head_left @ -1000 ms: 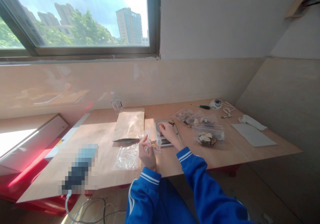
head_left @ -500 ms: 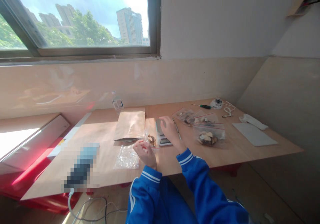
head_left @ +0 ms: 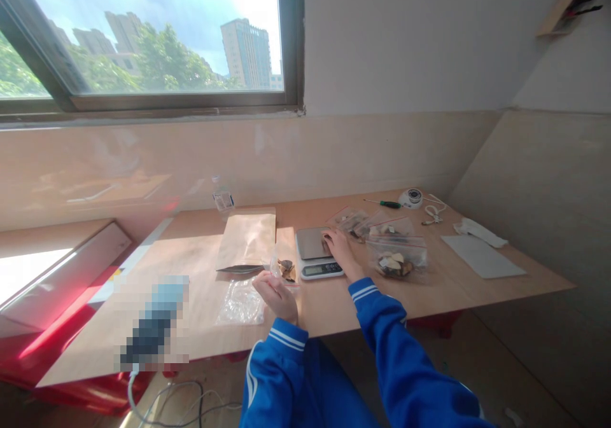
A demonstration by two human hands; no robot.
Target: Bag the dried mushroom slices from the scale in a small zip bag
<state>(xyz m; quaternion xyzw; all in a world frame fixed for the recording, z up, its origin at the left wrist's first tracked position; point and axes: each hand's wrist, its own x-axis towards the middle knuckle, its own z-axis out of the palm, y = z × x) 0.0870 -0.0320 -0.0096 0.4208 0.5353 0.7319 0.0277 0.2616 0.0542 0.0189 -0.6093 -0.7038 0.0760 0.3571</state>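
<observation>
We keep everything here placed by the digital scale (head_left: 309, 240), which sits on the wooden table (head_left: 200, 329) with its display toward us. Our right hand (head_left: 338, 248) is over the right side of the scale's platform, fingers bent down onto a dark brown dried piece (head_left: 326, 243); we cannot tell whether they pinch it or only touch it. Our left hand (head_left: 277, 296) is in front and to the left of the scale, its fingers curled in toward the palm, and we cannot tell whether they grip anything.

Just left of the scale, near those left fingers, we see a small clear zip bag (head_left: 275, 265) with brown dried slices (head_left: 287, 270). Farther left of the scale lies a kraft paper pouch (head_left: 251, 237), and in front of that a crinkled clear plastic bag (head_left: 241, 302). A clear labelled bottle (head_left: 222, 199) stands behind and to the left of the scale.

To the right of the scale we have a larger zip bag (head_left: 407, 245) of pale and dark slices. Behind and to the right of the scale are a green-handled screwdriver (head_left: 390, 204) and a white dome camera (head_left: 410, 198).
</observation>
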